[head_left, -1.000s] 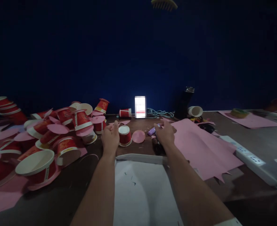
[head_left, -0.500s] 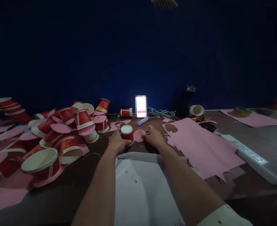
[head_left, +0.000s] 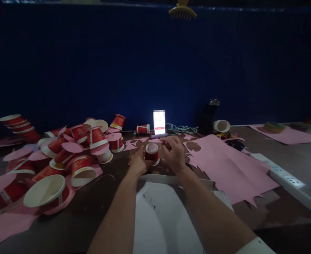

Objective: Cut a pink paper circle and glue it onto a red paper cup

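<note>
A red paper cup (head_left: 152, 157) stands upside down on the table, its pale base facing up. My left hand (head_left: 139, 161) is closed around its left side. Just right of the cup is my right hand (head_left: 174, 152), with thumb and finger pinched at the edge of a pink paper disc (head_left: 156, 140). The disc shows as a thin strip, nearly edge-on, behind and above the cup. A purple glue stick (head_left: 159, 135) lies behind the disc, in front of the lit phone (head_left: 159, 122).
Red paper cups with pink discs (head_left: 83, 169) are heaped at left, beside a leaning cup stack (head_left: 22, 127). Cut pink paper sheets (head_left: 224, 165) and a white power strip (head_left: 282, 176) lie at right. A white box (head_left: 163, 208) is in front. A dark bottle (head_left: 208, 116) stands behind.
The cup and my left hand have moved right. My right hand has lifted the pink disc off the table and tilted it nearly edge-on behind the cup. The view has shifted slightly.
</note>
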`<state>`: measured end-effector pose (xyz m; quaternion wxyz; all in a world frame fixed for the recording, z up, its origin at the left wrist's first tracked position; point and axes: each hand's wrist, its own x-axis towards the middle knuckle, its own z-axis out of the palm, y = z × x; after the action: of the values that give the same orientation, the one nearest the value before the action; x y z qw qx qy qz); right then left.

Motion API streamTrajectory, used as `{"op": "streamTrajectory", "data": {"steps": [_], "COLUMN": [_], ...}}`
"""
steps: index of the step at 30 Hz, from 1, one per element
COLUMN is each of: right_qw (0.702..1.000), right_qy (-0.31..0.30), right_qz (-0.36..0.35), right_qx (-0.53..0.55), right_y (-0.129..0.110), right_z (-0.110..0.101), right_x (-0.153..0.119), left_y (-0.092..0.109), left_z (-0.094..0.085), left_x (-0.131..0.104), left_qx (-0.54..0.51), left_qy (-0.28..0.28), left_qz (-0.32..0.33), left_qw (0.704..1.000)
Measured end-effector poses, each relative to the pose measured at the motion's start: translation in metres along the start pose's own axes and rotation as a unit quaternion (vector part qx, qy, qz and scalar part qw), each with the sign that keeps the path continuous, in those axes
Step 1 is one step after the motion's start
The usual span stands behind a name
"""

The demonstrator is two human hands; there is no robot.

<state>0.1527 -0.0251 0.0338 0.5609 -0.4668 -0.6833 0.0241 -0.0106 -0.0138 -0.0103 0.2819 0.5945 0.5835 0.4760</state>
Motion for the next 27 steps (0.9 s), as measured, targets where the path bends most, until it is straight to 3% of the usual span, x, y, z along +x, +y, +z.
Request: {"op": "streamTrajectory", "data": {"steps": [5,8,11,18,24,27], "right_qw": [0.999,0.998,0.997,0.994,0.995,0.995], "right_qy": [-0.012,-0.005,-0.008,-0.027,0.000,0.002], "right_qz": [-0.033,-0.060,-0.082,-0.105,-0.095,-0.093], "right_qx": [0.002,0.012,0.011,0.007,0.025,0.034], "right_y": [-0.002,0.002,0.004,0.001,-0.001,-0.002], "right_z": [0.005,0.006,0.006,0.004,0.005,0.005], "right_x": [-0.005,-0.006,-0.007,-0.009,-0.010,-0.009], "left_y": [0.014,0.024,0.032,0.032,0.029,0.032], "left_z": [-0.017,-0.027,-0.028,-0.023,-0.024,-0.024], "left_x": [0.004,0.004,0.002,0.000,0.001,0.000], "left_qx": [-0.141,-0.152,-0.132,-0.189,-0.157,-0.169], "left_qy": [-0.057,0.007,0.039,-0.008,0.009,-0.010], "left_qz": [-0.116,-0.162,-0.172,-0.185,-0.185,-0.195], "left_qw": [0.982,0.975,0.975,0.964,0.970,0.966]}}
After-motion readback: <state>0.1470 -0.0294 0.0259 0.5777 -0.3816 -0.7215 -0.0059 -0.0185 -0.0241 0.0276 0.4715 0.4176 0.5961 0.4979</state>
